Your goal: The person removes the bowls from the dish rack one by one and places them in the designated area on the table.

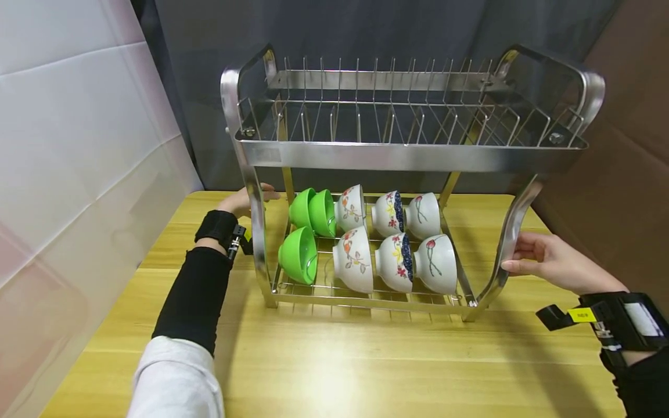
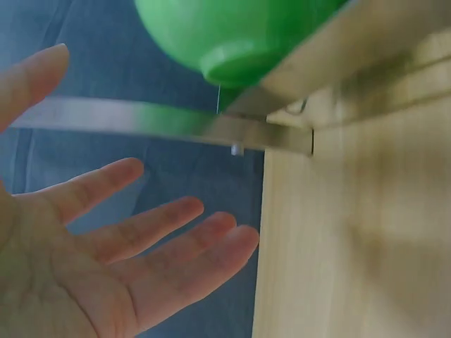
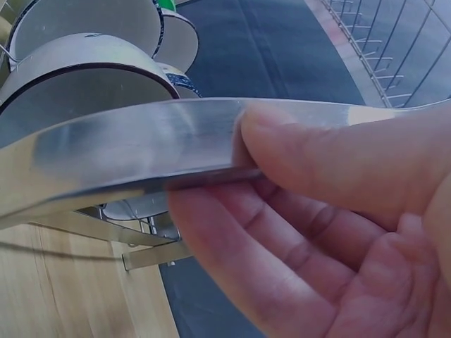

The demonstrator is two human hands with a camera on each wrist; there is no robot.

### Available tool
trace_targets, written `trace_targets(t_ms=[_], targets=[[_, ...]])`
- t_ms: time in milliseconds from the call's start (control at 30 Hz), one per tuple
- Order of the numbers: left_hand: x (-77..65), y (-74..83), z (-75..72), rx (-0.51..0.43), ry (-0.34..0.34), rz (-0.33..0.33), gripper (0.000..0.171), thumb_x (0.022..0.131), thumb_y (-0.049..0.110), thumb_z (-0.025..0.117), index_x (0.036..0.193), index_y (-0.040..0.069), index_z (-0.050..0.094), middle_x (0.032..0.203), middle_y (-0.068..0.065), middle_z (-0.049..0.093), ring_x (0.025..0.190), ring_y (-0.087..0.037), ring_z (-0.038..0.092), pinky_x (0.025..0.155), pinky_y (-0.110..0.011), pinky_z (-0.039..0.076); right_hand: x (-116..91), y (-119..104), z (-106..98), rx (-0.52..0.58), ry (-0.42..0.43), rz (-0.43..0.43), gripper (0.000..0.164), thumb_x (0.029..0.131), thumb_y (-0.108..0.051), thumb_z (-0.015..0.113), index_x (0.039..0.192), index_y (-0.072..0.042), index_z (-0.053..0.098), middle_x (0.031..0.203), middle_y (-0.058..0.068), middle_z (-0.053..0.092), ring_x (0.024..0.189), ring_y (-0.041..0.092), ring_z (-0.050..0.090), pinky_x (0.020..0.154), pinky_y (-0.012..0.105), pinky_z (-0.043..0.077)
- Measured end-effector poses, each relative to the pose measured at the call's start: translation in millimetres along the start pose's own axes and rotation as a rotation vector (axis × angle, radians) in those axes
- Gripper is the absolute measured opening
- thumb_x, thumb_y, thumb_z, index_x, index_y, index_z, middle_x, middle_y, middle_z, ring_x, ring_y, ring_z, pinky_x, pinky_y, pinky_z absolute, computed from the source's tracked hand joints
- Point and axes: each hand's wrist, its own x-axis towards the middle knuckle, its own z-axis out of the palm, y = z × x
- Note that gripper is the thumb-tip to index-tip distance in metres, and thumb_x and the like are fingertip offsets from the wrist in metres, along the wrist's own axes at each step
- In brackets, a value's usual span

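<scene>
A two-tier metal dish rack (image 1: pixel 407 155) stands on the wooden table. On its lower tier, several bowls rest on their sides in two rows: green bowls (image 1: pixel 297 255) at the left, then white bowls with flower prints (image 1: pixel 353 260). My left hand (image 1: pixel 250 200) is beside the rack's left side, partly behind the front leg. In the left wrist view its fingers (image 2: pixel 158 225) are spread and hold nothing, apart from the metal leg (image 2: pixel 169 121). On the right, my right hand (image 1: pixel 549 261) grips the curved front leg (image 3: pixel 141 144), thumb on one face and fingers under the other.
The upper tier carries upright wire dividers (image 1: pixel 392 125). A dark curtain (image 1: pixel 392 29) hangs behind the rack, a white sheet (image 1: pixel 83 116) stands at the left and a brown panel (image 1: pixel 632 133) at the right. The wooden table (image 1: pixel 334 360) extends in front.
</scene>
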Motion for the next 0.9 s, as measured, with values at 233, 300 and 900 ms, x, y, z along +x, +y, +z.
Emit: trace_targets(t_ms=[233, 300, 900], targets=[[15.4, 16.2, 19.0, 0.053, 0.001, -0.053, 0.073, 0.108, 0.034, 0.051, 0.166, -0.003, 0.027, 0.166, -0.036, 0.031, 0.150, -0.059, 0.037, 0.121, -0.065, 0.045, -2.2, 4.0, 1.0, 0.035, -0.014, -0.017, 0.014, 0.096, 0.013, 0.067, 0.107, 0.010, 0.060, 0.090, -0.019, 0.072, 0.084, -0.003, 0.069, 0.074, 0.010, 0.059], [22.9, 14.5, 21.4, 0.066, 0.000, -0.056, 0.073, 0.107, 0.037, 0.053, 0.165, -0.001, 0.031, 0.164, -0.035, 0.036, 0.149, -0.057, 0.041, 0.118, -0.062, 0.049, -2.4, 4.3, 1.2, 0.038, -0.017, -0.018, 0.014, 0.096, 0.013, 0.067, 0.107, 0.010, 0.060, 0.091, -0.019, 0.072, 0.084, -0.004, 0.069, 0.074, 0.010, 0.059], [50.9, 10.0, 30.9, 0.191, -0.036, -0.045, 0.080, 0.106, 0.040, 0.060, 0.164, -0.005, 0.030, 0.168, -0.032, 0.032, 0.147, -0.051, 0.047, 0.107, -0.052, 0.061, -2.0, 0.2, 2.7, -0.025, 0.004, 0.031, 0.016, 0.098, 0.009, 0.067, 0.112, 0.014, 0.059, 0.090, -0.022, 0.069, 0.083, -0.006, 0.067, 0.073, 0.010, 0.059]])
